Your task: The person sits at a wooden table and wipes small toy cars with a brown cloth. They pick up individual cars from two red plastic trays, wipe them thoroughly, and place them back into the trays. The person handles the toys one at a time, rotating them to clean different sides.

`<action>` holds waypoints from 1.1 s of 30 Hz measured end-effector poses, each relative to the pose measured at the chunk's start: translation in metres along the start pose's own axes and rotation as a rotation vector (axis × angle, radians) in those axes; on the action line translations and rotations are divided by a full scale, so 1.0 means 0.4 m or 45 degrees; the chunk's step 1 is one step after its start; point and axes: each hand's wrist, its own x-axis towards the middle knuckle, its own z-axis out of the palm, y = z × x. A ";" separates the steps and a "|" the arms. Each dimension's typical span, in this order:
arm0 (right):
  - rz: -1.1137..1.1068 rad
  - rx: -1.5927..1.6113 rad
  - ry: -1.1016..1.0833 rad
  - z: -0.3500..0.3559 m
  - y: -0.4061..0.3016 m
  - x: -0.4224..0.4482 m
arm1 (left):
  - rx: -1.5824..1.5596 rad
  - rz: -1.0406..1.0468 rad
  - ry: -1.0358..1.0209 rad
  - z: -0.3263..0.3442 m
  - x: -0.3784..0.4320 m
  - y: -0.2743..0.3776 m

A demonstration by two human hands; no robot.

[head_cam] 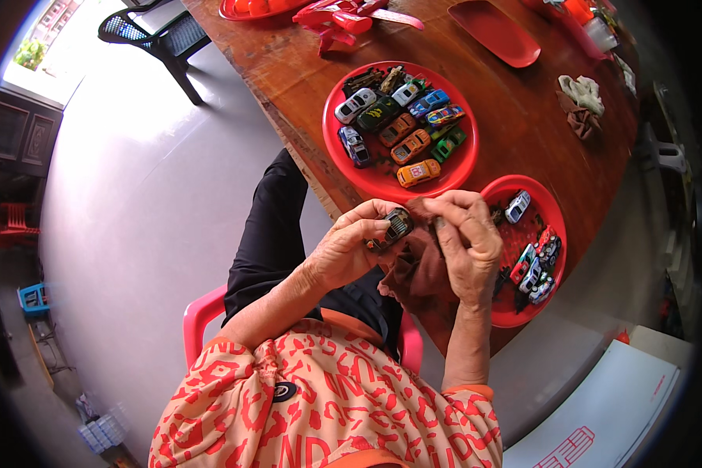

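My left hand [351,243] holds a small camouflage-patterned toy car [398,224] between thumb and fingers. Close beside it, my right hand [470,243] pinches a brown cloth [422,266], whose folds hang below between the two hands. Beyond my hands lies a large round red tray [328,131] with several toy cars, among them an orange one [418,173] and a dark green one [379,113]. A smaller red tray [563,234] at the right bears more toy cars, including a white one [518,206]; my right hand and forearm hide part of its left side.
The wooden table [281,82] also holds an oblong red tray [494,32], a pink-red plastic object [339,20] and crumpled white and brown cloths [582,96]. A black chair [175,50] stands beyond the table's left edge. A white box [602,403] is at the lower right.
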 end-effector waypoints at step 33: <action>0.272 0.074 -0.045 0.058 0.024 -0.026 | 0.371 0.296 0.379 0.019 0.013 -0.022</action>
